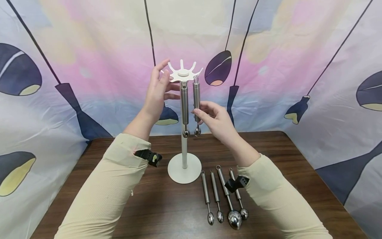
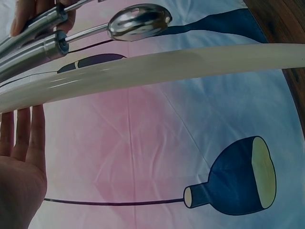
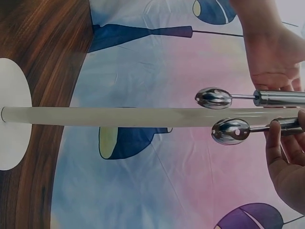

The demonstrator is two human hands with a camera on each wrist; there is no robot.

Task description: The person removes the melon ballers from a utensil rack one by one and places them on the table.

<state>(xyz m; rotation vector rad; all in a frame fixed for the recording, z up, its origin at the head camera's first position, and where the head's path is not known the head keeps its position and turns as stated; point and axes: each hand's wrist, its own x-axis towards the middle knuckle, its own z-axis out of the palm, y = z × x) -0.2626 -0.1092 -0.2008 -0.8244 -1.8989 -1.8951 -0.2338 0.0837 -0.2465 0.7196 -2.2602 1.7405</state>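
Observation:
A white stand with a ring of prongs on top stands upright on the table. From its prongs hang two steel melon ballers, bowls down: one at the front and one on the right. My right hand pinches the lower handle of the right melon baller between thumb and fingers; its ring is up at a prong. At the top left, my left hand touches the prongs with thumb and forefinger. Its other fingers reach out straight behind the pole, as the left wrist view shows.
Several more melon ballers lie side by side on the brown wooden table, right of the stand's round base. Among them is a bigger scoop. A patterned cloth hangs behind the table and at both sides.

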